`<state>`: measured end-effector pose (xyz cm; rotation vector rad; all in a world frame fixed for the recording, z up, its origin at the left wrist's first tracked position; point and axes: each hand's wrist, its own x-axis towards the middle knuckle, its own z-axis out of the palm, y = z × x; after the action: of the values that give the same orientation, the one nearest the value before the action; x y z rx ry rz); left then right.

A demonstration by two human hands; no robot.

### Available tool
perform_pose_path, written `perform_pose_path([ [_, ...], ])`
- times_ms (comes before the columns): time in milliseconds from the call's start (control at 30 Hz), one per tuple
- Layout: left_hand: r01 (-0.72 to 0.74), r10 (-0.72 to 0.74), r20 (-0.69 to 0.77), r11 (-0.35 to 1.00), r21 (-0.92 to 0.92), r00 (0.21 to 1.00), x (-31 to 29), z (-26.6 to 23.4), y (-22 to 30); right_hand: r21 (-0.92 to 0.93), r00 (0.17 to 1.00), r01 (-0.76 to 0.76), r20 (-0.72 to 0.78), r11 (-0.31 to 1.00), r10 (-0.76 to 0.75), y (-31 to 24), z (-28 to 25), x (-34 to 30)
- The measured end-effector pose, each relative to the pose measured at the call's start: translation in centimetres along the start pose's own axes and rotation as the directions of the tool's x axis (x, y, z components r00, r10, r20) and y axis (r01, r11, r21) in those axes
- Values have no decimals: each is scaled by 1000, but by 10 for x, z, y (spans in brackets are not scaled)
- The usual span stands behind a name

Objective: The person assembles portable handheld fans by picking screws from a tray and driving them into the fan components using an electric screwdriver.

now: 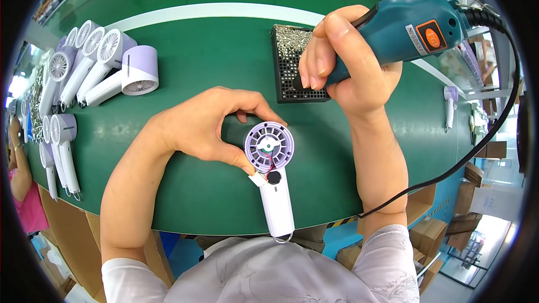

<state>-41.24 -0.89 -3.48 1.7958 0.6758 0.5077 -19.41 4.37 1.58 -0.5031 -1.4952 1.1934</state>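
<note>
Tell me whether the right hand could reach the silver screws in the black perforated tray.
Probably yes, using its teal corded electric screwdriver: the right hand hovers over the tray, nothing visibly blocking.

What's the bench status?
Left hand holding white-and-lilac plastic fan. Right hand gripping teal corded screwdriver over black rectangular screw tray. Thin red wires crossing fan's face.

Green bench (208,50): fans (143,64), screw tray (303,100)

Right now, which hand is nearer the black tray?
Right. The right hand, gripping the teal screwdriver, is at the right side of the black tray, overlapping it in view. The left hand is farther off, left and nearer the body, holding the fan.
</note>
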Motion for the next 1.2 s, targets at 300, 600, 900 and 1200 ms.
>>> perform_pose_path([
  [300, 17, -17, 14, 1000, -6, 1000, 0, -1, 0, 65, 907, 29, 418, 997, -54, 4, -16, 0],
  [600, -7, 7, 7, 1000, 5, 1000, -1, 0, -2, -55, 988, -41, -151, 998, 33, 0, 21, 2],
  [900, 3, -3, -10, 1000, -9, 1000, -1, 1, 0, -106, 986, 5, -163, 994, -22, 3, 12, 1],
  [1200, -22, 22, -16, 1000, 1, 1000, -2, 2, -4, -86, 990, 41, -128, 995, -52, 3, 11, -1],
])
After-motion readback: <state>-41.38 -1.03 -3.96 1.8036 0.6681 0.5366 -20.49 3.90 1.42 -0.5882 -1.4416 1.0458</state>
